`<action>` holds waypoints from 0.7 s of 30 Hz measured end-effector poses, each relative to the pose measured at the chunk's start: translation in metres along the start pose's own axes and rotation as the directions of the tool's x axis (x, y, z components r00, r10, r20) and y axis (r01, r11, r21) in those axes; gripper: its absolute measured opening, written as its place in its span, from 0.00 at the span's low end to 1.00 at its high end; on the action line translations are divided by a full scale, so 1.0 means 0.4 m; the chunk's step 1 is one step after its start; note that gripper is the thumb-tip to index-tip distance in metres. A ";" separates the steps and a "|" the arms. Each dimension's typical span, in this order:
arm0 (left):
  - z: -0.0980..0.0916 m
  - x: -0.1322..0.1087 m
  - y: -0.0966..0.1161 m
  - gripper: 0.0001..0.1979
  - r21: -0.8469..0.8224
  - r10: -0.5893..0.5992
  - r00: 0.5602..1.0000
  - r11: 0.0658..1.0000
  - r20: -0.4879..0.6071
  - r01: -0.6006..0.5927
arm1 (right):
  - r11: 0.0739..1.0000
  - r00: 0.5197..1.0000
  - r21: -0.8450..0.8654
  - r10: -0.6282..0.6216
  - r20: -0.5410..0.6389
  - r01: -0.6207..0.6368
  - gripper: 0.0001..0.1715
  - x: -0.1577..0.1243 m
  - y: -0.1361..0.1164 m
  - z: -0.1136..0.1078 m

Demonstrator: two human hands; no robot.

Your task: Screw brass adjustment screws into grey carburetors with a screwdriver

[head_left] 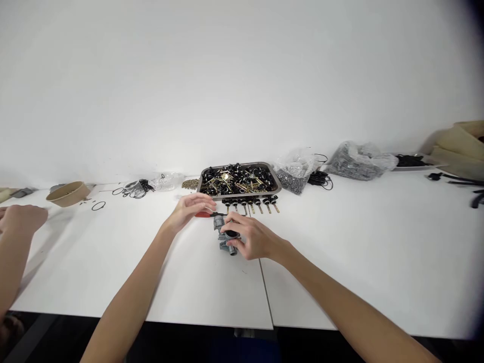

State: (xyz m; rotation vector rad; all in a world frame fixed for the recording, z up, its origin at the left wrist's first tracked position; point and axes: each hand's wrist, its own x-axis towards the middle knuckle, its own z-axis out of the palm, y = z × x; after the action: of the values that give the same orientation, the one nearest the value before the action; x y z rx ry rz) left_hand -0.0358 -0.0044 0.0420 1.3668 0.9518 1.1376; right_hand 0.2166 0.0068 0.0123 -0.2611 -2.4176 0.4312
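A grey metal carburetor body [219, 223] stands on the white table in front of me. My right hand [249, 237] grips it from the right, with fingers and thumb around its dark round opening. To its upper left, my left hand [192, 209] is open, fingers stretched and slightly bent, holding nothing that I can see. Just by those fingertips lies a red-handled screwdriver [203, 214], partly hidden by the hand. Behind it, several black-topped parts with brass stems [258, 204] lie in a row along the front of a metal tray [279, 189].
The tray is heaped with black and brass parts. Bags of small grey parts [295, 179] [359, 161] and black rings [320, 179] lie to its right. Leftward are small brass pieces [190, 183], loose rings [99, 205] and a tan bowl [68, 194]. Another person's hand [24, 219] is at far left.
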 end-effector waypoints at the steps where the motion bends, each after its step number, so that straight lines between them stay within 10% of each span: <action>1: -0.007 0.000 0.000 0.14 -0.003 0.034 0.996 0.999 -0.078 -0.034 | 1.000 1.000 -0.019 0.005 0.014 -0.005 0.13 -0.001 -0.002 0.000; 6: -0.035 0.007 -0.016 0.08 -0.017 0.103 0.952 0.994 -0.288 -0.112 | 0.999 0.996 -0.019 0.053 0.071 -0.051 0.12 0.003 -0.014 -0.008; 9: -0.028 0.012 -0.033 0.07 0.266 0.166 0.922 0.961 -0.349 -0.072 | 0.996 0.992 -0.009 0.084 0.096 -0.084 0.11 0.010 -0.020 -0.014; 15: 0.022 0.015 -0.089 0.17 0.878 0.182 0.983 0.471 -0.006 -0.082 | 0.984 0.993 0.141 0.098 0.069 -0.107 0.13 0.015 -0.006 -0.042; 21: 0.053 0.015 -0.100 0.19 0.887 0.064 0.993 0.446 0.099 -0.117 | 0.945 0.925 0.090 0.325 -0.196 -0.313 0.19 -0.002 0.072 -0.065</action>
State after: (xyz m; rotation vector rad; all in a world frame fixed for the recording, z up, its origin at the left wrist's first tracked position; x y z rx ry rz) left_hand -0.0116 0.0011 0.0034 2.3136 1.5769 0.6091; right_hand 0.2360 0.0393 0.0200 -0.6495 -2.1563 0.5863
